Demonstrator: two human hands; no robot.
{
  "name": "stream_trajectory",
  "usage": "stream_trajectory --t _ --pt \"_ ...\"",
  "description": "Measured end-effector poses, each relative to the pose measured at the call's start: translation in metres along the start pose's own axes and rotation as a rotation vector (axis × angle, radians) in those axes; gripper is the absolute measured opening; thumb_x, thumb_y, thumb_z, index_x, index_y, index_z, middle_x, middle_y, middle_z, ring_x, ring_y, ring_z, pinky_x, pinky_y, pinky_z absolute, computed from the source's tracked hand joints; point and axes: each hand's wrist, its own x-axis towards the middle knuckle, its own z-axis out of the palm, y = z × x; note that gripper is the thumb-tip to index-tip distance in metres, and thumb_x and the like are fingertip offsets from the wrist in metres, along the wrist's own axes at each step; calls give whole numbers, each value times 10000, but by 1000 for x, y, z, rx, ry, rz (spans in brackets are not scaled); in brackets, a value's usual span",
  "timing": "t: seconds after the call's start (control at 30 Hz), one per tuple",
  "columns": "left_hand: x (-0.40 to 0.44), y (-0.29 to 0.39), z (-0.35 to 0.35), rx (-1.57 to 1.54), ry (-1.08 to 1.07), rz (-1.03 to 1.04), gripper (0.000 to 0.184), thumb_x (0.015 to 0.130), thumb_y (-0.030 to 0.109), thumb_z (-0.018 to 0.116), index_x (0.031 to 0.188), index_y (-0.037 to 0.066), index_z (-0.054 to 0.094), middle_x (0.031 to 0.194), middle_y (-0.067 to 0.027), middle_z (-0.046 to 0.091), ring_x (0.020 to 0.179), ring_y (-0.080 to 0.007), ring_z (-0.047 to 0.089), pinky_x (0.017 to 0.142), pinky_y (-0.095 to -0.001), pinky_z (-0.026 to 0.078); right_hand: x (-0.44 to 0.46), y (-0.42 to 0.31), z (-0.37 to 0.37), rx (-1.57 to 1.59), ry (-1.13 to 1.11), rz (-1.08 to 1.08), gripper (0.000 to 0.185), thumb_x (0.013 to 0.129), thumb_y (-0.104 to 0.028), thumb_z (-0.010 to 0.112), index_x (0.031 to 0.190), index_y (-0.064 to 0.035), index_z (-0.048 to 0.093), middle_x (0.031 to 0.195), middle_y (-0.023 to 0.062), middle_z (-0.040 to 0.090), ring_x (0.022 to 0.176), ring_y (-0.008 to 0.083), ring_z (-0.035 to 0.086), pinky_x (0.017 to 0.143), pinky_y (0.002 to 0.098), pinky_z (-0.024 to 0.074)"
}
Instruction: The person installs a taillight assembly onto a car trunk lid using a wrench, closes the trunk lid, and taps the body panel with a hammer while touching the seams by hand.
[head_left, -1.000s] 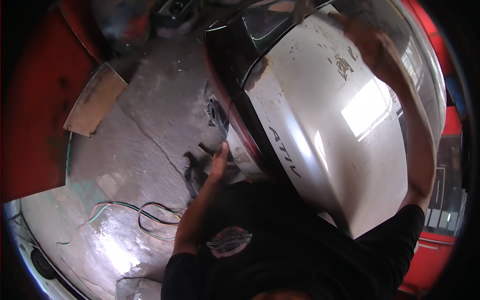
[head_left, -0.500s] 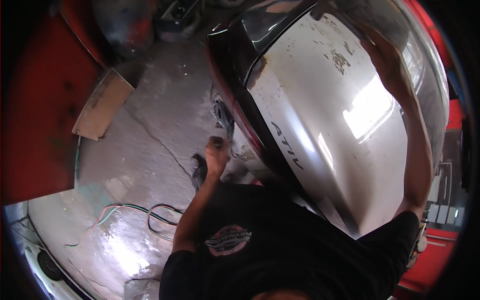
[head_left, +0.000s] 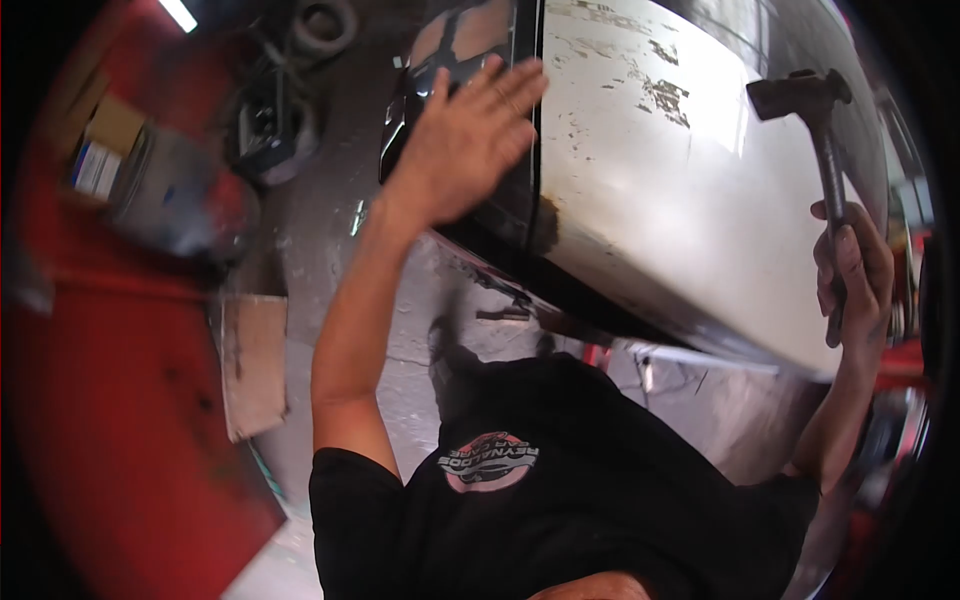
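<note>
My left hand point(head_left: 465, 145) lies with spread fingers on or just over the dark tail light point(head_left: 480, 60) of the car, its fingertips reaching the edge of the pale panel. Wrapped round the handle of a hammer point(head_left: 825, 150), my right hand point(head_left: 855, 265) is at the right, and the hammer head points up over the panel. The white car panel point(head_left: 650, 200) has patches of chipped paint and a brown stain by the tail light.
Cardboard point(head_left: 255, 365) leans by a red panel point(head_left: 140, 420) on the left. Behind it are a box point(head_left: 105, 150), a dark machine point(head_left: 262, 125) and a round ring-shaped item point(head_left: 322, 25). Red objects stand at the right edge.
The view has turned. My left hand has risen from low beside the bumper to the tail light. My right hand has come back from the panel's far edge, and the hammer now shows in it.
</note>
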Motion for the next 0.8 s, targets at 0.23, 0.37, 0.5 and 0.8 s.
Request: stream_trajectory --t 0.23,0.37,0.5,0.8 --pt "49 -80 -6 -154 35 260 636 994 377 574 1557 115 439 1641 -201 350 1478 -421 383 1212 -547 297 -35 -64 86 341 353 282 433 1093 -305 519 1281 80 577 705 -12 501 446 11 390 398 174 314" --pt "14 -50 -20 -229 -140 489 585 1046 359 526 1567 107 437 1663 -132 345 1548 -368 278 1248 -560 209 -50 -74 117 361 456 351 443 1076 -275 540 1323 92 562 719 0 523 462 17 413 416 169 337" --pt "-26 -54 -32 -214 -195 561 622 1043 420 511 1541 52 452 1641 -133 382 1531 -364 319 1241 -561 228 -70 -88 155 525 552 275 477 1002 -194 564 1365 113 525 776 41 558 513 52 484 439 187 391" --pt "19 -23 -16 -222 -77 798 583 1039 400 556 1459 -1 506 1560 -158 472 1484 -375 382 1218 -567 273 -118 -119 274 750 739 319 461 988 -182 629 1362 75 549 828 68 593 594 101 530 518 235 449"
